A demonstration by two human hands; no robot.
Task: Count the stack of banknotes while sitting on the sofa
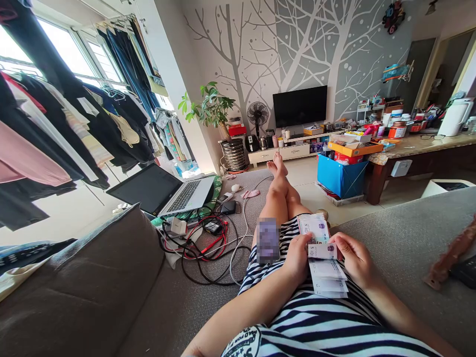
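Observation:
My left hand [297, 255] is closed on the left end of a banknote [320, 251], and my right hand [353, 260] pinches its right end. The note is pale with purple print and a figure 5, held flat above my lap. Just beyond it a thick stack of banknotes [314, 228] rests on the striped cloth over my thighs, near my left fingers. Nearer to my belly, several more banknotes [329, 278] lie fanned and overlapping, partly under the held note. A phone [267, 241] with a blurred-out screen lies on my thigh, left of my left hand.
On the sofa [208, 307] to the left are an open laptop [186, 195], a white charger [176, 226] and tangled cables [208, 248]. My bare legs [284, 198] stretch ahead. A brown strip-shaped object [449, 253] lies at right. Beyond stand a blue box [340, 176] and a cluttered table [416, 144].

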